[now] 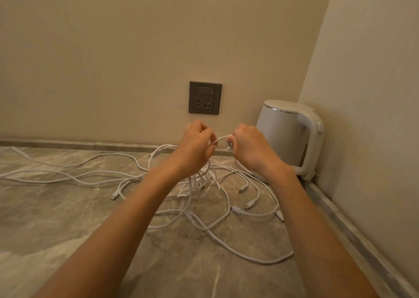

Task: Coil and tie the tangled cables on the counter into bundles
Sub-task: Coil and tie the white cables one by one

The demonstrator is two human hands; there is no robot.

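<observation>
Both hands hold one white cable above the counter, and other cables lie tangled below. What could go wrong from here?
1. The coiled white cable hanging from the left hand dips among the loose white cables on the grey marble counter; lifting may drag and knot them again.
2. The right hand pinches only a short end; if it slips, the loops may fall open.
3. Some strands pass near the white electric kettle; a hard pull might snag there.

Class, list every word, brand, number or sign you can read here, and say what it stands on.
None can be read.
The wall socket shows only a switch and pin holes.
The white kettle shows no brand on its visible side.
The cable plugs are too small to show any print.
</observation>
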